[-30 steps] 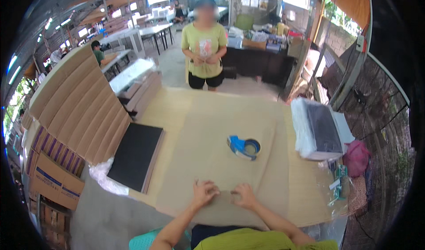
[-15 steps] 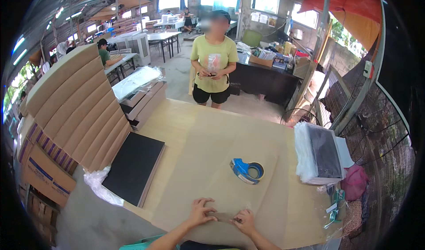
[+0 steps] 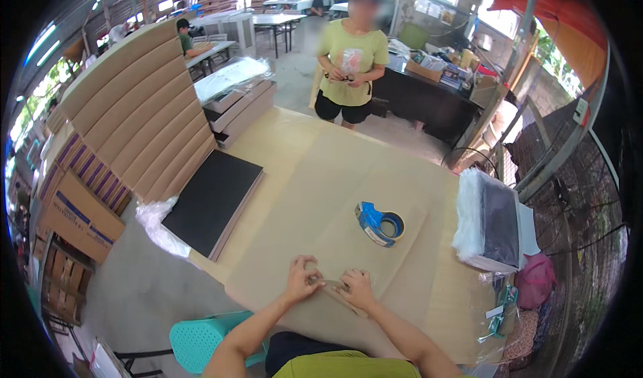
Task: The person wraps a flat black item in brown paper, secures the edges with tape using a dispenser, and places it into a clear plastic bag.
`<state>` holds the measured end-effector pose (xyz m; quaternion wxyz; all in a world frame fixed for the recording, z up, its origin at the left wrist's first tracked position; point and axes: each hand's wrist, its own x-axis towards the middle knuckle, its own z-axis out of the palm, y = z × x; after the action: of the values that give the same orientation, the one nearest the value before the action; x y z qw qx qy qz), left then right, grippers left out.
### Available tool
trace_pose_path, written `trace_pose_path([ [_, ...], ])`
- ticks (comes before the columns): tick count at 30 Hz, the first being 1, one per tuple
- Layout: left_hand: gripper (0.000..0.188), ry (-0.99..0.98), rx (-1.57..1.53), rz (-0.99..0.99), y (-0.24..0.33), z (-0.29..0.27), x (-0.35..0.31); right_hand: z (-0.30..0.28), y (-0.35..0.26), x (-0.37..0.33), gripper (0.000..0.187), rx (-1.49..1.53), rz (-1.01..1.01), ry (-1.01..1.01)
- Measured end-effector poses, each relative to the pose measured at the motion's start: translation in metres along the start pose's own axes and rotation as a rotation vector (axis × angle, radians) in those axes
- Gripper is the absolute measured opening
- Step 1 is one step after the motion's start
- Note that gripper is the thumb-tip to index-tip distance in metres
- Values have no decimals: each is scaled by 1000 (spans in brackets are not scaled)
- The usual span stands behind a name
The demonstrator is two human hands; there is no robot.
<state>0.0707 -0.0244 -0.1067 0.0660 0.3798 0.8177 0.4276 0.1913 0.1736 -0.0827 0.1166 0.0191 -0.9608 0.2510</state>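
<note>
A large sheet of brown paper [image 3: 288, 231] lies over the middle of the table. Near its front side, my left hand [image 3: 303, 283] is closed with thumb and fingers pinching a bit of the paper. My right hand [image 3: 358, 289] sits just to the right, its curled fingers also pinching the paper. Between the two hands a narrow folded strip shows, and a crease runs from it under my right hand. A blue tape dispenser [image 3: 372, 227] with a roll in it rests on the paper beyond my right hand. Neither hand touches it.
A thick black-topped stack [image 3: 218, 200] lies at the table's left, beside tall padded brown cardboard [image 3: 147, 103]. A plastic-wrapped bundle [image 3: 492, 220] stands at the right edge. A teal stool [image 3: 197, 344] is at lower left. A person [image 3: 351, 60] stands across the table.
The view has tipped downward and turned a little left, bringing the stool into sight. Both hands have shifted slightly left relative to the tape dispenser, still pinching the paper.
</note>
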Motion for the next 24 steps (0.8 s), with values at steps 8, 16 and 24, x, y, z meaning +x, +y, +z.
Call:
trace_pose_path([
  [8,102,328,122,-608,27,64,-60,13,-4,2,35,106,49,73],
  [16,103,255,15,-771,40,68,-61,-39,7,34,70,-156,49,308],
  [24,103,207,15,-775,53,70,-51,-60,75,114,75,-521,254,24],
])
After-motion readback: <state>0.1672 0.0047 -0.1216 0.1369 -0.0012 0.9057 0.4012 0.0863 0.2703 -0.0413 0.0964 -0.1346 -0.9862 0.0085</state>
